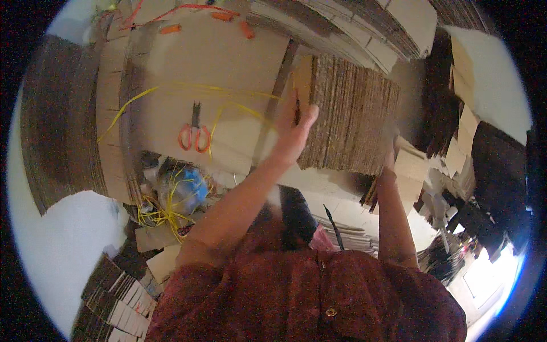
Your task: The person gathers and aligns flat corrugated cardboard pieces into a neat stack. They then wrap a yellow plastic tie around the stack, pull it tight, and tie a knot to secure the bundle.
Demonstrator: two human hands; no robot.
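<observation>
Between my two hands is a thick stack of brown cardboard pieces (353, 114), its many layered edges turned toward me. My left hand (295, 139) grips its left end, the thumb lying against the side. My right hand (391, 153) is at the right end; most of its fingers are hidden behind the stack, but it appears to hold that side. To the left, orange-handled scissors (195, 137) lie with open handles on a broad cardboard surface (239, 62). Yellow strapping (188, 86) runs loosely across that surface toward my left hand.
Tall cardboard stacks (57, 119) stand at the left, with more bundles (353, 28) at the far side. Orange pieces with red cord (222, 16) lie at the top. Below the scissors sits a tangle of yellow strapping (168, 214) beside a blue bag (191, 188). Dark cardboard piles (433, 102) rise at the right.
</observation>
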